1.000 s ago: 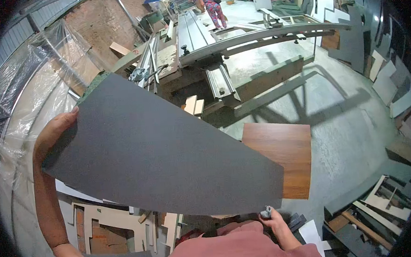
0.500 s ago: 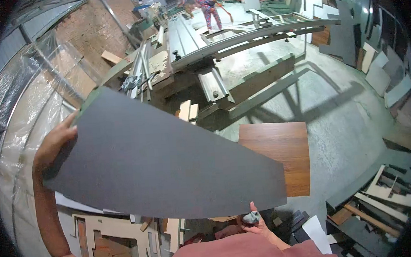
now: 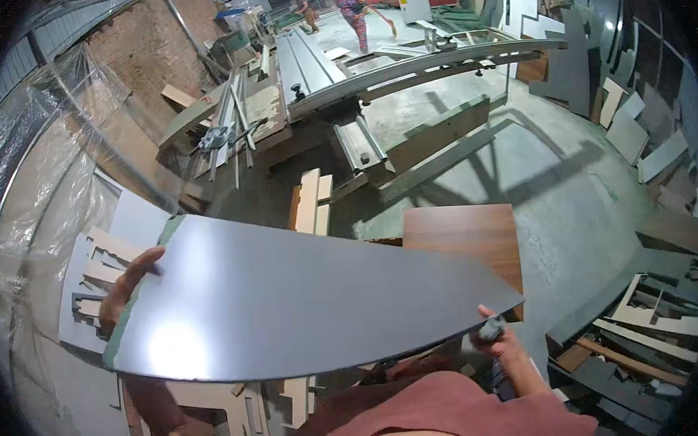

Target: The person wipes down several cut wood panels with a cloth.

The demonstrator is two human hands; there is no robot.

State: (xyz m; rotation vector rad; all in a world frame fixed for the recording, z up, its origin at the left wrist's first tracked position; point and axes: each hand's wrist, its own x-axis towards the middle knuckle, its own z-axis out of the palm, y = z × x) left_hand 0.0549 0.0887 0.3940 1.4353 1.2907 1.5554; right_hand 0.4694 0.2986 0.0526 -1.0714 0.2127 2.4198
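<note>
From the head view, the person holds a big grey board [image 3: 306, 292] out flat in front of their chest. It is up in the air, above the floor [image 3: 571, 196], and light shines off its left part.

The left hand [image 3: 129, 283] is on the far left edge of the board, and its grip is closed on that edge with the fingers on top. The right hand [image 3: 500, 338] is at the near right corner. Its grip is closed around a small grey lump [image 3: 492, 329], and it touches the board's edge there.

A brown wood board [image 3: 474, 234] lies just past the grey one, partly hidden under it. Farther off stands a long saw machine [image 3: 315, 60]. Another person [image 3: 350, 6] is far away at the back. Clear plastic sheet [image 3: 34, 157] hangs on the left. Cut bits of wood [image 3: 651, 319] lie on the floor at the right.
</note>
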